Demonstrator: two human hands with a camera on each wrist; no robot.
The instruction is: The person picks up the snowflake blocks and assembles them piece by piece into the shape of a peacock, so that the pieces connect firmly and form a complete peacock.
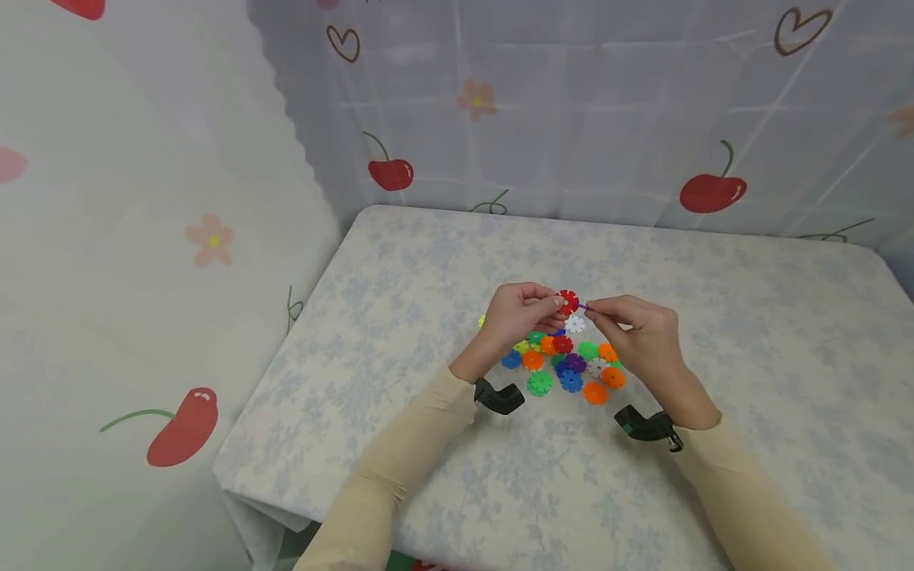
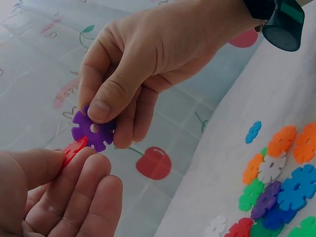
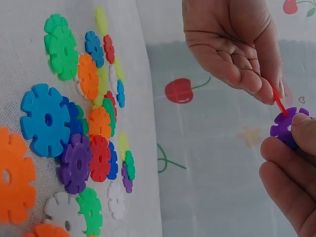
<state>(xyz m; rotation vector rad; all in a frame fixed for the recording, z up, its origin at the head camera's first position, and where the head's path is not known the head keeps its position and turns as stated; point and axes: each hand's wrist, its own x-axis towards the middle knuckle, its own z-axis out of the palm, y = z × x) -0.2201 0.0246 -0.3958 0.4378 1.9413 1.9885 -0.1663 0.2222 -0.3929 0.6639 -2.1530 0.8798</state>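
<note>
Left hand [image 1: 524, 313] pinches red disc [image 1: 569, 301], right hand [image 1: 645, 331] pinches purple disc [image 2: 99, 134], edges touching. Backdrop lettering [image 2: 66, 92] partly reads "happ". Loose discs [image 1: 571, 381] lie on counter [image 1: 343, 381].

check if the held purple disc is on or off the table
Off the table: the right hand pinches the purple disc in the air, its rim meeting the red disc in the left hand.

Pale cherry-print curtain [image 1: 571, 151] hanging behind blue-mottled white tablecloth [image 1: 778, 341].
</note>
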